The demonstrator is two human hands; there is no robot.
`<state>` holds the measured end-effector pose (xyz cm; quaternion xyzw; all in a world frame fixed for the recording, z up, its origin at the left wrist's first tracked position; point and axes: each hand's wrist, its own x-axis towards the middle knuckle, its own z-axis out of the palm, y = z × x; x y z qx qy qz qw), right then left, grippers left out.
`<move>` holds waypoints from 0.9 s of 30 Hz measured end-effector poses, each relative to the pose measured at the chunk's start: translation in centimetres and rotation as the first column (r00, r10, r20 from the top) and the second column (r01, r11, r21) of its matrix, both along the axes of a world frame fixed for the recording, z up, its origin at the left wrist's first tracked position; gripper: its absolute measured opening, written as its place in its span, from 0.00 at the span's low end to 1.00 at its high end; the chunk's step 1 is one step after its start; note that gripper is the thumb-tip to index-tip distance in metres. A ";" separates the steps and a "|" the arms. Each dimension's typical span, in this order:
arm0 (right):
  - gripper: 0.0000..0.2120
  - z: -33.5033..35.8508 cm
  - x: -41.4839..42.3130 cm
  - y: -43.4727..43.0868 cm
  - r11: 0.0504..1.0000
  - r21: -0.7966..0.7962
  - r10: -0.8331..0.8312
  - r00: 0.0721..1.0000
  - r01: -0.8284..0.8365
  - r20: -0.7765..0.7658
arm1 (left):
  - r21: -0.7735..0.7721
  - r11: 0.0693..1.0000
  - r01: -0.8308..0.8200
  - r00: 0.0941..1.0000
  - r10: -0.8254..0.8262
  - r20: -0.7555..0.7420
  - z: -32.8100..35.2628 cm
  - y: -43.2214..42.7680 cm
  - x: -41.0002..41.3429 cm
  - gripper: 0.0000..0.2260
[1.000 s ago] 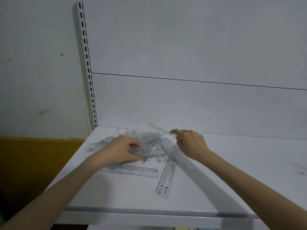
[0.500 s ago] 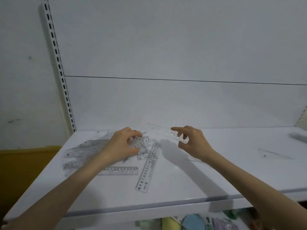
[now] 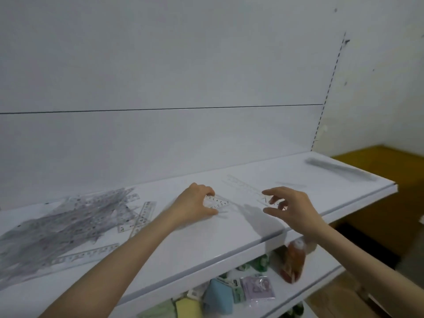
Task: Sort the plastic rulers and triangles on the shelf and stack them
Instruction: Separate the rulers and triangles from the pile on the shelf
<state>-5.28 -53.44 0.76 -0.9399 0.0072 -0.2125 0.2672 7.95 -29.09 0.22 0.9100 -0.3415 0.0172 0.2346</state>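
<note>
A white back panel rises behind a long white shelf that runs from left to right. On the left part of the shelf lies a wide, untidy pile of clear rulers and triangles, overlapping at all angles. Two loose rulers lie at its right edge and another loose ruler lies along its front. At the far right end of the shelf, well apart from the pile, sits a blurred grey strip; I cannot tell what it is.

Below, a lower shelf carries a reddish bottle, a blue pouch and a purple packet.

Both bare arms reach over the middle of the shelf. The right hand is raised a little, its fingers and thumb curled in and pinching the near end of a long clear ruler, which points away to the back left. The left hand is low over the shelf, its fingers and thumb clamped on a small clear triangle with printed numbers. I cannot tell whether the triangle touches the shelf.
</note>
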 end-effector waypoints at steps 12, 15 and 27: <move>0.19 -0.6 -1.2 -3.7 0.999 0.001 -0.039 0.999 0.039 -0.030 | 0.229 0.972 -0.058 0.996 0.041 0.077 -0.8 0.8 2.1 0.35; 0.19 -0.5 0.0 -2.8 1.000 -0.006 0.005 1.000 -0.005 -0.011 | 0.219 0.960 -0.176 0.984 0.167 0.056 -0.2 4.1 2.3 0.29; 0.16 0.0 1.4 -0.5 0.996 0.008 0.092 0.996 -0.092 0.008 | -0.094 0.991 -0.096 0.995 0.097 0.008 -0.2 5.3 0.7 0.11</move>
